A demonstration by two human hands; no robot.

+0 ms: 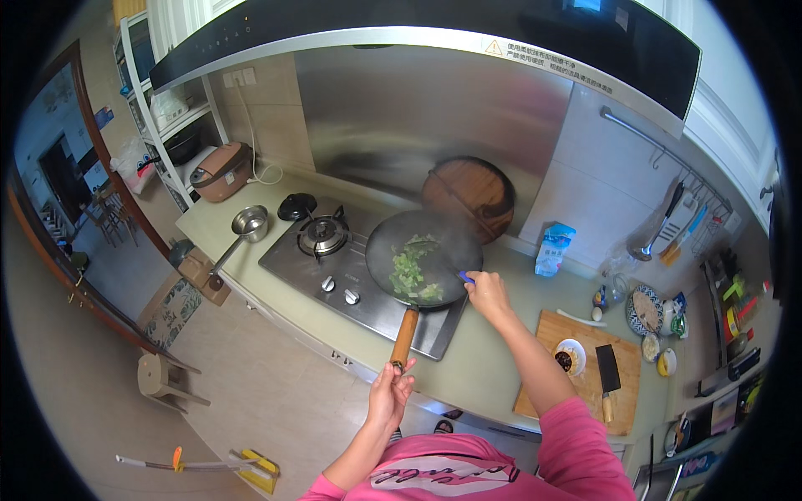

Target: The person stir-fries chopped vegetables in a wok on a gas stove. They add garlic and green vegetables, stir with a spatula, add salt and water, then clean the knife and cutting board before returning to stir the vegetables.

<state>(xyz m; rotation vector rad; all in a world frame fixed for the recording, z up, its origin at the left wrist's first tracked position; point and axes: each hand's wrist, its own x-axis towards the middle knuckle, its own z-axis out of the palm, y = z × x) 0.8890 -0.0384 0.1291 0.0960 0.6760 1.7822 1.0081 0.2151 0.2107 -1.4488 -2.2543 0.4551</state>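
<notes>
A dark wok (448, 269) sits on the right burner of the gas stove (376, 313), with chopped green vegetables (407, 269) in it and steam rising. My left hand (391, 391) has its fingers about the lower end of the wok's wooden handle (405, 335), which points towards me. In my right hand (487, 293), at the wok's right rim, is a utensil with a blue handle (465, 277). The utensil's dark far end is hard to make out through the steam and against the wok.
A round wooden lid (470, 197) leans on the backsplash. Left stand a bare burner (322, 235), a steel ladle-pot (250, 223) and a rice cooker (222, 170). Right are a blue-white pouch (555, 249) and a cutting board (532, 388) with a cleaver (607, 369) and bowl (578, 354). The range hood (438, 37) overhangs.
</notes>
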